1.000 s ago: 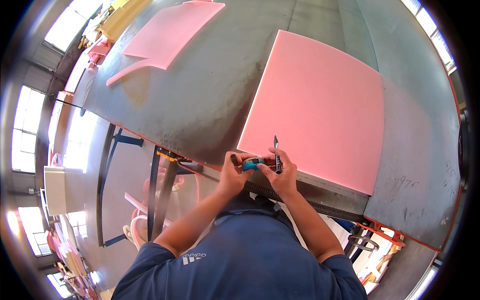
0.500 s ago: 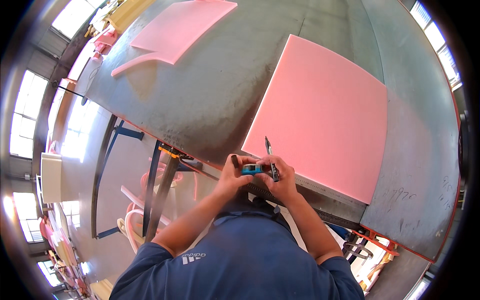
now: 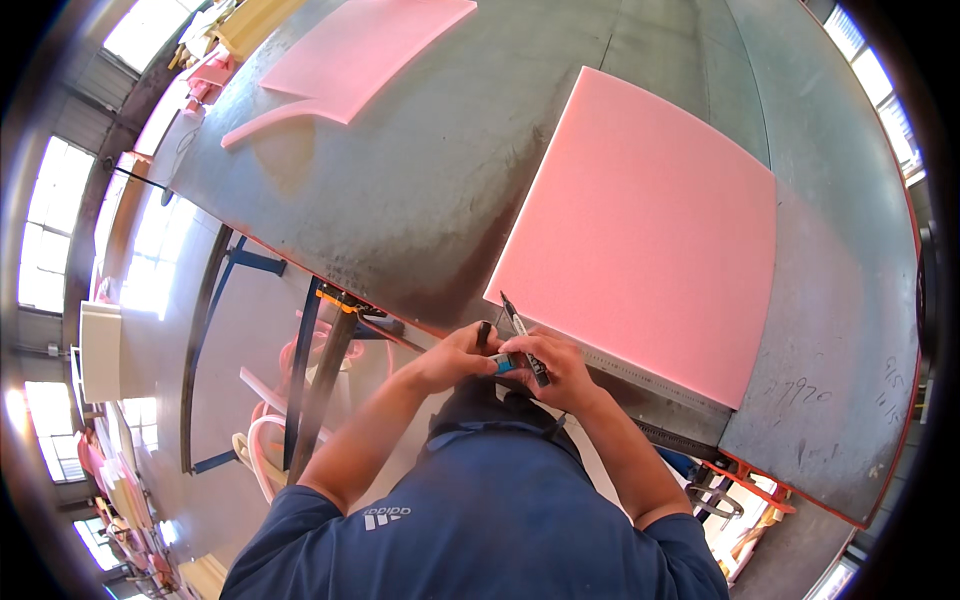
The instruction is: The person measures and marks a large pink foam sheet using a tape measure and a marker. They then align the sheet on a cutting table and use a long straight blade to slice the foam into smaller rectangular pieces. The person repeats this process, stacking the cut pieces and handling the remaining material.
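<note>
My left hand point(image 3: 452, 361) is closed around a small blue tape measure point(image 3: 503, 364), which is mostly covered by fingers. A dark, cap-like piece point(image 3: 484, 333) sticks up between that hand's fingers. My right hand point(image 3: 562, 372) grips a black-and-white marker point(image 3: 516, 320), its dark tip pointing up and away from me; its fingers also touch the tape measure. Both hands are together before my body, at the near edge of a large pink foam sheet point(image 3: 645, 230). The marker's tip is over the sheet's near left corner; whether they touch I cannot tell.
The foam lies on a wide grey metal table point(image 3: 400, 200) with an orange-red edge. A graduated strip point(image 3: 650, 377) runs along the sheet's near side. Another pink foam piece point(image 3: 365, 55) lies far left, with a narrow strip beside it. Foam offcuts point(image 3: 268, 440) lie below the table.
Both hands have drawn slightly down toward my body, and the tape measure has turned and become more covered. The marker has tilted left, its tip lower and nearer the sheet's corner.
</note>
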The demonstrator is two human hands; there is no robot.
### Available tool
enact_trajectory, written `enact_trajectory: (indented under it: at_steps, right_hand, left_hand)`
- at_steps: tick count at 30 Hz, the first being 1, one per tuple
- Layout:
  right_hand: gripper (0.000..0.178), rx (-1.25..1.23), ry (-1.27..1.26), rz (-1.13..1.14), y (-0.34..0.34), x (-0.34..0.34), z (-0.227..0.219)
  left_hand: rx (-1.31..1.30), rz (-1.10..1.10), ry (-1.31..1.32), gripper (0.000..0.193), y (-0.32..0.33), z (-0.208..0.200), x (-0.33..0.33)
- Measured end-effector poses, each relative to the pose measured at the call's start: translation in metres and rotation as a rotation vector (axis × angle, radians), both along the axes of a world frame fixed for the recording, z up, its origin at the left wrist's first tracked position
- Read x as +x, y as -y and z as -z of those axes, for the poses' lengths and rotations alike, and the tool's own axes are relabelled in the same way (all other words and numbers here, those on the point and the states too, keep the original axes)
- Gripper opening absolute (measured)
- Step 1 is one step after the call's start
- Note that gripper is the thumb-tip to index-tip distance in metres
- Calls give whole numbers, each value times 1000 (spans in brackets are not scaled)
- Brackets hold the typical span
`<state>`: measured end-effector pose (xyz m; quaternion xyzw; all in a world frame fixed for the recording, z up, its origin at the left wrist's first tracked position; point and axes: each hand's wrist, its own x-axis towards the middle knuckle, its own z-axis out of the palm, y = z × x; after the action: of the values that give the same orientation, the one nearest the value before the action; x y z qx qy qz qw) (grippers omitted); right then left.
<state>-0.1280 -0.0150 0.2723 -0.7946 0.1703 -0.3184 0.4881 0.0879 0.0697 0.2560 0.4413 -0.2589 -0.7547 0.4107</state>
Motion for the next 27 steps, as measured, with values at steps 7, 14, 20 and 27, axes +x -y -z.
enact_trajectory:
  at_steps: [7, 14, 20, 27]
  right_hand:
    - [41, 212, 4, 177, -7, 1, 8]
    - [36, 339, -260, 233, -1, 5, 10]
    - [40, 489, -315, 184, 1, 1, 21]
    - [44, 598, -256, 374, 37, 5, 35]
  left_hand:
    - [-39, -140, 79, 39, 7, -9, -16]
    - [-290, -223, 730, 52, 0, 31, -26]
    - [-163, -236, 691, 51, -4, 34, -34]
    - [148, -388, 696, 53, -8, 77, -21]
